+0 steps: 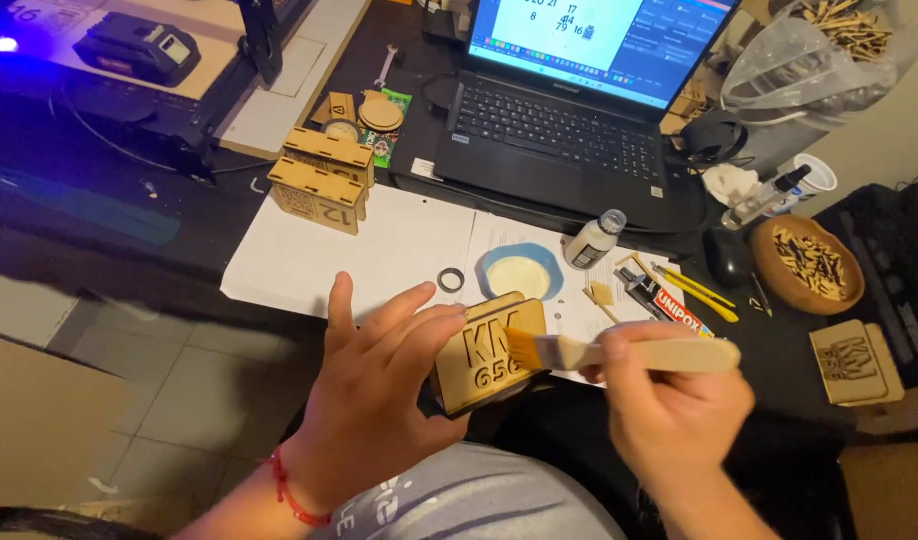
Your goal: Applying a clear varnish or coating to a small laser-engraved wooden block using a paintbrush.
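Note:
My left hand [379,385] grips a small flat wooden box [487,352] with cut-out letters and digits on its face, tilted toward me over my lap. My right hand [669,405] holds a wooden-handled brush [629,353] sideways, its pale bristles touching the box's face. Just beyond the box, on white paper [379,250], stands a blue bowl of white glue [520,272], with a small dark ring [451,280] to its left and a white glue bottle [595,240] lying to its right.
An open laptop [569,120] sits at the back. Two stacked wooden boxes [321,180] stand left of it. A wooden bowl of small wood pieces [807,264], another wooden box [855,362], a glue tube [669,300] and a yellow cutter [694,288] lie at right. A machine frame [179,70] fills the far left.

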